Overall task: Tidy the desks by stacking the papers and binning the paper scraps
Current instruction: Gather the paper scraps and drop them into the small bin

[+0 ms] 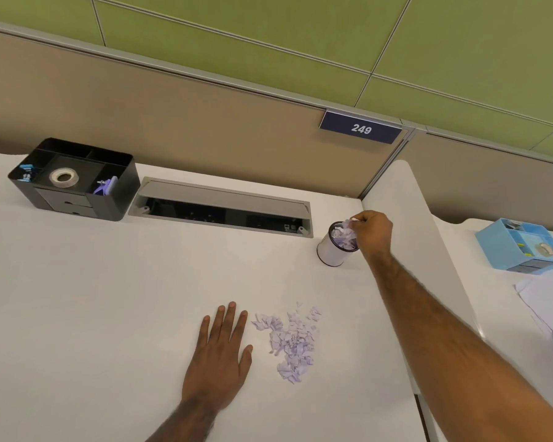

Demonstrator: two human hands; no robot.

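Note:
A pile of torn pale-lilac paper scraps [292, 341] lies on the white desk [109, 298]. My left hand [219, 352] rests flat on the desk just left of the pile, fingers straight. A small white cylindrical bin [331, 250] stands near the desk's back right corner, filled with scraps. My right hand [372, 232] reaches over the bin's rim, its fingertips pinching a few scraps right above the opening. Sheets of white paper [543, 301] lie on the neighbouring desk at the right edge.
A black desk organiser [109, 193] with a tape roll sits at the back left. A grey cable tray [221, 196] is open along the back. A white divider panel [409, 218] separates the desks. A blue organiser [521, 247] stands on the right desk.

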